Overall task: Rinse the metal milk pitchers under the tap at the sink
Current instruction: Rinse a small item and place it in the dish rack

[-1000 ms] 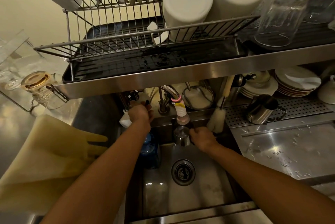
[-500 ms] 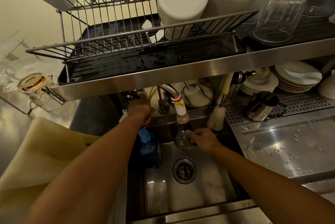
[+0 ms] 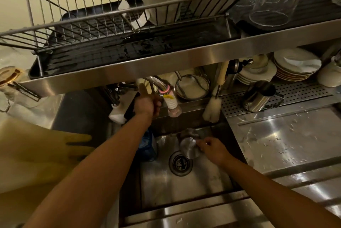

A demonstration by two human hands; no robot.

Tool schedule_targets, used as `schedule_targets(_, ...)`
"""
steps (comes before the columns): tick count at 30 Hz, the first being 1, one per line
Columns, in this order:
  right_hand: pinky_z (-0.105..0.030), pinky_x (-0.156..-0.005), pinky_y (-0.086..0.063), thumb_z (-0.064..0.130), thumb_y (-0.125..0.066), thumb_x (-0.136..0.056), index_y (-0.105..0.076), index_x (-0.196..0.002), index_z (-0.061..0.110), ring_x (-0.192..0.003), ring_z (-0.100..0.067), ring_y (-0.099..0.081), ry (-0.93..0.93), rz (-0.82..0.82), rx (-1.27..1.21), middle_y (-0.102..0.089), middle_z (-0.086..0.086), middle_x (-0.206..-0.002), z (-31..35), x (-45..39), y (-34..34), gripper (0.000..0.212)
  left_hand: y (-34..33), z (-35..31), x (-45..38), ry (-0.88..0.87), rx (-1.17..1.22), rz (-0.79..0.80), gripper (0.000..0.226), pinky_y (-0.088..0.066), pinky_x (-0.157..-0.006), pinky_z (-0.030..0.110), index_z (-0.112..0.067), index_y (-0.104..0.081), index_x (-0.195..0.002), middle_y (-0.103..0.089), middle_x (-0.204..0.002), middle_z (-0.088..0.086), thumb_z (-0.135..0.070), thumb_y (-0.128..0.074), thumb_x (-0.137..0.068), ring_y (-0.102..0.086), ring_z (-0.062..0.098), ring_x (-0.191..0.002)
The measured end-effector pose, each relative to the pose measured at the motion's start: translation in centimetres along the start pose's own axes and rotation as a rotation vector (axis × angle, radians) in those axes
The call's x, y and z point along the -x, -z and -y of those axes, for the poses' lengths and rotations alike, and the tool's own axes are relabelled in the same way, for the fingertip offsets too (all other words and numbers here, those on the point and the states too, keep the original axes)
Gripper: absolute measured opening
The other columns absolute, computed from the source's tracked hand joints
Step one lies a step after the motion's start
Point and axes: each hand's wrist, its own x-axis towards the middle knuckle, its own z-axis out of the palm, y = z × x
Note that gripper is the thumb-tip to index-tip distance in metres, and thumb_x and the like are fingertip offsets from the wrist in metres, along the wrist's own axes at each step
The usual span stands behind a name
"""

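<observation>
My right hand point(image 3: 214, 149) holds a small metal milk pitcher point(image 3: 190, 144) low in the sink point(image 3: 184, 187), tilted on its side just above the drain point(image 3: 180, 163) and below the tap nozzle point(image 3: 173, 107). Its fingers curl round the pitcher's far side. My left hand point(image 3: 146, 106) is up at the back of the sink, gripping the tap handle beside the spout. A second metal pitcher point(image 3: 258, 96) stands on the perforated drain shelf at the right.
A steel shelf with a wire dish rack point(image 3: 118, 23) hangs low over the sink. Yellow rubber gloves point(image 3: 40, 152) lie at the left, a blue bottle point(image 3: 147, 144) stands in the sink's left corner, a white brush point(image 3: 212, 109) leans behind, and plates point(image 3: 295, 67) are stacked at the right.
My right hand has lowered the pitcher from under the nozzle and tipped it on its side over the drain. My left hand has shifted right, closer to the spout.
</observation>
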Motion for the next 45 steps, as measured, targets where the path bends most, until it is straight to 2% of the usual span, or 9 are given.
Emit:
schedule_targets(3, -0.031, -0.066, -0.045, 0.038, -0.055, -0.094, -0.054, -0.066, 0.021, -0.070, -0.020, -0.055, -0.083, -0.018, -0.027, -0.059, -0.006, -0.075, -0.6, -0.3, -0.3, 0.033, -0.5, 4.0, 2.9, -0.020, -0.164, 0.060, 0.062, -0.038, -0.042, 0.024, -0.010, -0.065, -0.072, -0.057, -0.055, 0.006, -0.047, -0.026, -0.102, -0.047, 0.016, -0.043)
schedule_targets(10, -0.038, -0.081, -0.051, 0.030, -0.053, -0.095, -0.063, -0.085, 0.013, -0.089, -0.026, -0.059, -0.120, 0.007, 0.055, -0.060, -0.010, -0.091, -2.8, -0.1, -0.9, 0.022, 1.6, 12.2, 5.0, 0.455, -0.278, 0.265, 0.038, -0.052, -0.058, 0.033, -0.005, -0.055, -0.120, -0.066, -0.086, 0.015, -0.034, -0.043, -0.100, -0.061, 0.026, -0.069)
schedule_targets(15, -0.036, -0.080, -0.049, 0.025, -0.055, -0.095, -0.066, -0.093, 0.007, -0.086, -0.023, -0.063, 0.156, 0.124, 0.177, -0.065, -0.009, -0.087, -3.5, 1.0, -1.2, 0.022, 2.3, 14.9, 4.2, 0.721, -0.141, 0.389, 0.088, -0.057, -0.082, 0.044, -0.006, -0.053, -0.126, -0.064, -0.119, 0.020, -0.078, -0.048, -0.077, -0.065, 0.036, -0.103)
schedule_targets(20, -0.035, -0.091, -0.047, 0.037, -0.049, -0.096, -0.061, -0.117, 0.017, -0.105, -0.022, -0.058, 0.535, 0.193, 0.610, -0.062, -0.004, -0.113, -3.3, 1.7, -0.5, 0.031, 0.6, 15.8, 4.4, 0.736, 0.041, 0.392, 0.073, -0.058, -0.080, 0.043, -0.014, -0.058, -0.123, -0.067, -0.117, 0.016, -0.057, -0.077, -0.068, -0.066, 0.032, -0.104)
schedule_targets(25, -0.038, -0.092, -0.050, 0.029, -0.047, -0.095, -0.052, -0.126, 0.018, -0.110, -0.025, -0.057, 0.556, 0.115, 0.898, -0.041, -0.004, -0.139, -3.2, 1.6, 0.7, 0.033, -1.0, 17.1, 4.4, 0.516, 0.067, 0.387, 0.056, -0.054, -0.093, 0.046, -0.013, -0.064, -0.120, -0.072, -0.111, 0.013, -0.033, -0.082, -0.071, -0.068, 0.029, -0.105)
schedule_targets(30, -0.035, -0.092, -0.053, 0.015, -0.060, -0.086, -0.034, -0.140, 0.027, -0.106, -0.021, -0.061, 0.459, -0.004, 0.581, -0.027, 0.000, -0.148, -3.9, 1.7, 1.3, 0.061, -2.3, 18.3, 4.6, -0.092, -0.319, 0.190, 0.095, -0.048, -0.099, 0.033, -0.018, -0.046, -0.131, -0.060, -0.125, -0.002, -0.023, -0.094, -0.050, -0.059, 0.013, -0.112)
schedule_targets(35, -0.045, -0.113, -0.037, 0.015, -0.074, -0.075, -0.012, -0.149, 0.041, -0.139, -0.023, -0.036, 0.480, 0.082, 0.353, -0.022, -0.002, -0.154, -3.8, 0.8, 2.1, 0.100, -2.1, 18.3, 4.9, -0.531, -0.529, 0.350, 0.099, -0.036, -0.098, 0.007, -0.026, -0.037, -0.129, -0.051, -0.127, -0.007, -0.018, -0.095, -0.048, -0.051, 0.007, -0.118)
schedule_targets(40, -0.046, -0.115, -0.031, 0.033, -0.082, -0.068, -0.002, -0.149, 0.045, -0.141, -0.018, -0.029, 0.599, 0.155, 0.472, -0.027, 0.004, -0.154, -3.4, 0.4, 2.5, 0.114, -2.1, 17.6, 5.7, -0.654, -0.556, 0.473, 0.092, -0.044, -0.106, 0.033, -0.026, -0.042, -0.133, -0.054, -0.133, -0.001, -0.029, -0.090, -0.055, -0.053, 0.011, -0.123)
schedule_targets(45, -0.043, -0.111, -0.039, 0.046, -0.085, -0.060, -0.010, -0.145, 0.052, -0.137, -0.017, -0.038, 0.583, 0.234, 0.405, -0.030, 0.006, -0.152, -2.4, 0.6, 3.3, 0.114, -2.1, 17.3, 6.3, -0.688, -0.604, 0.501, 0.088, -0.040, -0.110, 0.031, -0.046, -0.039, -0.132, -0.049, -0.133, -0.024, -0.029, -0.089, -0.062, -0.048, -0.002, -0.126)
